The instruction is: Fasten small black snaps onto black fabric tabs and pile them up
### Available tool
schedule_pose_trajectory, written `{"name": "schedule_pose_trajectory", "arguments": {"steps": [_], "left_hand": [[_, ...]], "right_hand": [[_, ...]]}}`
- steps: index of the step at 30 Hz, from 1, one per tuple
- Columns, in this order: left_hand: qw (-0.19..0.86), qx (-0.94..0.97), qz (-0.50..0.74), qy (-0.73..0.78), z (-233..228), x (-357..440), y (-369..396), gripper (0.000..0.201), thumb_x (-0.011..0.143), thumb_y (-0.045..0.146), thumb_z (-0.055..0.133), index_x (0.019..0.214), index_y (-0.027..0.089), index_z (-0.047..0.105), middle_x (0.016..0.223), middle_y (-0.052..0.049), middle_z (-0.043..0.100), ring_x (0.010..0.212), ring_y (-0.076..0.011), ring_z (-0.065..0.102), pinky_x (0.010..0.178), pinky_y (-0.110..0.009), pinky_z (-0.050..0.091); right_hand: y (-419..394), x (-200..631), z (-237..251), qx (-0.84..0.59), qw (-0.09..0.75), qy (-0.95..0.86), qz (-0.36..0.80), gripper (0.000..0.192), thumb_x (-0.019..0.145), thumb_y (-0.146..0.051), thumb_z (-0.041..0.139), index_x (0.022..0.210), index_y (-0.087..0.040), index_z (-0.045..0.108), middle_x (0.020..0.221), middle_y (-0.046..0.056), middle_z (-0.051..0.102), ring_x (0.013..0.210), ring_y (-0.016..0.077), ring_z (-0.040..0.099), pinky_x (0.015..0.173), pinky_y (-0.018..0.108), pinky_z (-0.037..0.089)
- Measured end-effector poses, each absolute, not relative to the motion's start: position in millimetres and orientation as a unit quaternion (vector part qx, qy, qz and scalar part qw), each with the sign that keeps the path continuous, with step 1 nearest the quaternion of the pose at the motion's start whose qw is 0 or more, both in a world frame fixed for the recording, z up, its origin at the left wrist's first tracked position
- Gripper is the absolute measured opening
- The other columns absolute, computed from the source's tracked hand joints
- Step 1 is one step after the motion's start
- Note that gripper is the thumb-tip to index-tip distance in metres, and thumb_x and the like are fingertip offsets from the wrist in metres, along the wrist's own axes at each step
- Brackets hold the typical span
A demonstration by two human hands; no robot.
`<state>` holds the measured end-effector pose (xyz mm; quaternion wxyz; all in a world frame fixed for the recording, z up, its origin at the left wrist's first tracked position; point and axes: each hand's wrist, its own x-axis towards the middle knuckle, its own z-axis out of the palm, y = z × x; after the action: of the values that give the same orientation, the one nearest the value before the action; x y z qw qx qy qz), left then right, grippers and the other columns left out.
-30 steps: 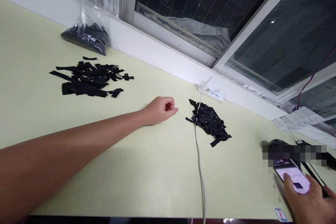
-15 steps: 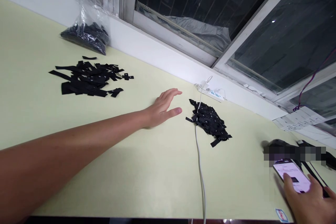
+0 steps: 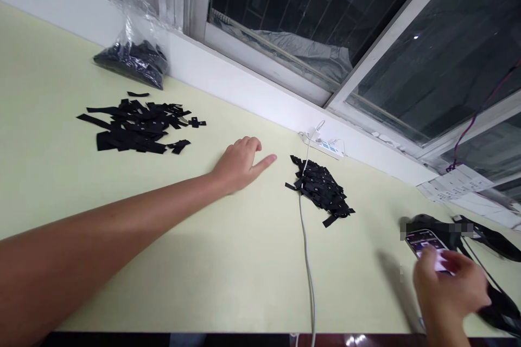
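My left hand (image 3: 240, 162) rests on the pale yellow table (image 3: 228, 260), arm stretched out, fingers curled with one finger pointing right. It holds nothing and lies a short way left of a small pile of black fabric labels (image 3: 321, 190). My right hand (image 3: 448, 287) is at the lower right, over a lit phone (image 3: 425, 239), its fingers touching the phone's near part.
A larger spread of black labels (image 3: 136, 127) lies at the far left, with a clear plastic bag of labels (image 3: 134, 54) behind it by the window ledge. A white cable (image 3: 307, 260) runs from a power strip (image 3: 325, 145) to the front edge. Black straps (image 3: 494, 241) lie at right.
My left hand went from a fist to spread fingers, then curled again with one finger out. My right hand moved up over the phone.
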<state>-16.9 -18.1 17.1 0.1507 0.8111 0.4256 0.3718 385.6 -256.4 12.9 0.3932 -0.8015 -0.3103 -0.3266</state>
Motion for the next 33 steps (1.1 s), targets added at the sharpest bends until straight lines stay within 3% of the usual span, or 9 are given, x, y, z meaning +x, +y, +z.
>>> {"name": "schedule_pose_trajectory", "arguments": {"steps": [3,5,7,10,13,16,19,26,33], "left_hand": [[0.160,0.769,0.414,0.460,23,-21,-9,0.039,0.090,0.057,0.049,0.080,0.020,0.054,0.069,-0.003,0.059,0.062,-0.0178,0.051,0.059,-0.031,0.038],[0.129,0.760,0.427,0.473,28,-25,0,0.036,0.085,0.048,0.059,0.064,0.021,0.046,0.055,0.001,0.047,0.054,-0.0149,0.043,0.057,-0.030,0.033],[0.093,0.769,0.422,0.471,35,-33,11,0.038,0.085,0.037,0.056,0.056,0.021,0.039,0.050,0.001,0.041,0.053,-0.0145,0.040,0.059,-0.031,0.034],[0.029,0.775,0.375,0.508,42,-55,27,0.030,0.087,0.029,0.049,0.059,0.020,0.047,0.057,-0.003,0.051,0.062,-0.0187,0.050,0.066,-0.033,0.038],[-0.049,0.759,0.297,0.577,40,-83,42,0.020,0.087,0.031,0.049,0.088,0.016,0.061,0.088,-0.012,0.065,0.088,-0.0266,0.059,0.078,-0.035,0.043],[-0.096,0.741,0.216,0.628,27,-104,56,0.041,0.090,0.038,0.046,0.119,0.010,0.057,0.121,-0.021,0.059,0.115,-0.0367,0.051,0.090,-0.045,0.043],[-0.066,0.743,0.140,0.651,15,-112,67,0.037,0.092,0.033,0.041,0.110,0.010,0.064,0.117,-0.021,0.061,0.110,-0.0387,0.053,0.087,-0.048,0.044],[-0.042,0.766,0.162,0.621,14,-108,70,0.031,0.095,0.025,0.041,0.107,0.015,0.067,0.102,-0.011,0.064,0.093,-0.0244,0.054,0.084,-0.039,0.045],[-0.068,0.795,0.230,0.557,15,-81,56,0.035,0.097,0.025,0.033,0.108,0.012,0.064,0.107,-0.015,0.057,0.103,-0.0302,0.054,0.090,-0.046,0.044]], "right_hand": [[-204,313,21,-0.777,0.440,-0.363,-0.265,0.043,0.070,-0.040,0.072,0.059,-0.025,0.034,0.054,-0.005,0.035,0.049,0.0132,0.033,0.054,0.032,0.028],[-167,259,27,-0.736,0.488,-0.426,-0.199,0.054,0.078,-0.040,0.066,0.056,-0.025,0.019,0.053,-0.007,0.020,0.049,0.0100,0.020,0.050,0.030,0.021],[-132,212,33,-0.683,0.521,-0.492,-0.138,0.054,0.083,-0.037,0.060,0.058,-0.025,0.014,0.054,-0.007,0.014,0.050,0.0091,0.015,0.049,0.029,0.020],[-93,165,36,-0.617,0.538,-0.568,-0.086,0.050,0.088,-0.034,0.053,0.061,-0.024,0.012,0.056,-0.006,0.013,0.051,0.0088,0.015,0.049,0.027,0.022],[-77,147,26,-0.564,0.514,-0.637,-0.107,0.046,0.089,-0.030,0.050,0.059,-0.023,0.015,0.054,-0.006,0.016,0.049,0.0085,0.017,0.049,0.027,0.022],[-78,149,11,-0.531,0.462,-0.704,-0.098,0.043,0.088,-0.025,0.048,0.058,-0.021,0.017,0.052,-0.006,0.019,0.047,0.0082,0.020,0.049,0.027,0.021],[-81,157,6,-0.537,0.466,-0.700,-0.072,0.044,0.086,-0.024,0.050,0.058,-0.021,0.017,0.052,-0.007,0.018,0.046,0.0079,0.020,0.048,0.026,0.021],[-78,162,12,-0.550,0.488,-0.677,-0.037,0.044,0.085,-0.025,0.053,0.058,-0.021,0.017,0.052,-0.007,0.018,0.046,0.0073,0.019,0.048,0.024,0.022],[-80,159,13,-0.549,0.484,-0.681,-0.014,0.044,0.084,-0.024,0.052,0.058,-0.021,0.018,0.051,-0.007,0.018,0.046,0.0074,0.020,0.048,0.024,0.023]]}}
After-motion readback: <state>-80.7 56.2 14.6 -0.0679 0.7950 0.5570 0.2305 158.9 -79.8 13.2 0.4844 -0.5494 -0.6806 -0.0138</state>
